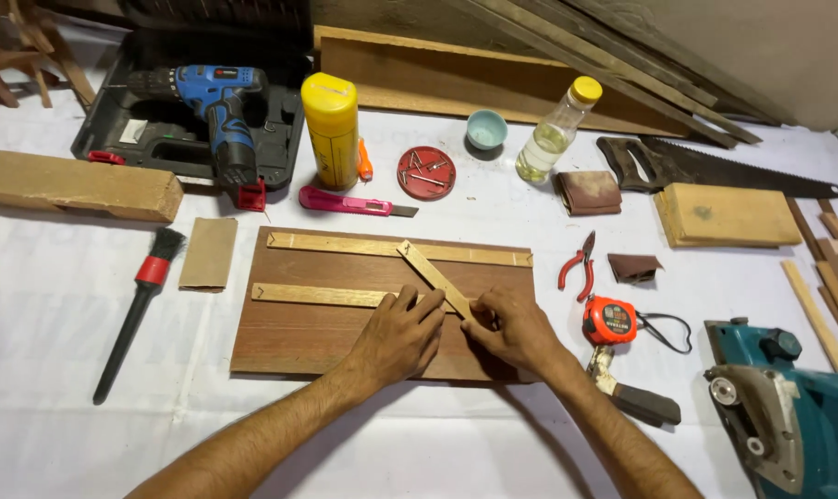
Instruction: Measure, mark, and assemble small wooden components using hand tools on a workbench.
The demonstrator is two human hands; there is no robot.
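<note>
Two hands (pixel 400 334) (pixel 516 331) hiding the slanted strip's (pixel 433 275) end.

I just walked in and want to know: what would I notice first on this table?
In the middle, the left hand and the right hand press a slanted wooden strip onto a brown board. Up at the back left, a bright blue drill rests on its black case, with a tall yellow bottle beside it. A long handsaw lies at the back right.
</note>
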